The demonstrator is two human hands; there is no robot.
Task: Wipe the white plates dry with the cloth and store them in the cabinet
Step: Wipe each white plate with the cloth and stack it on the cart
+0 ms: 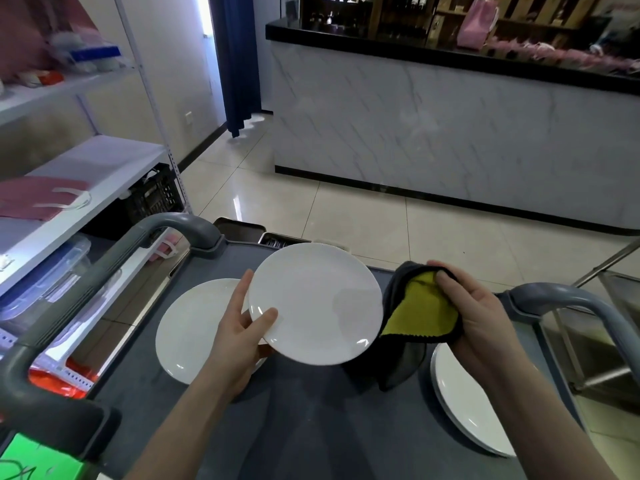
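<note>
White plate [315,303], pinched at its rim by the left hand [239,337], hangs above the grey tabletop [311,427], where a second plate [187,327] and a third plate [467,403] lie. The right hand [485,317] grips a yellow-and-black cloth [420,313] just beside it. Beyond are the tiled floor [346,209], shelves [104,168] on the left and a marble-fronted bar [450,133].

This looks like the service area of a bar or restaurant. On the far side runs a long bar [450,133] with a marble-patterned front and a black top [381,50]. Behind it stand wooden shelves [377,19] holding what seem to be bottles [419,1], too blurred to be sure. Near the camera is a grey service cart [311,427] carrying white plates [315,303]. A metal rack [104,174] of supplies stands on the left, with a black crate [156,199] beneath. A steel unit [595,344] stands on the right. The floor [346,220] is glossy tile.
</note>
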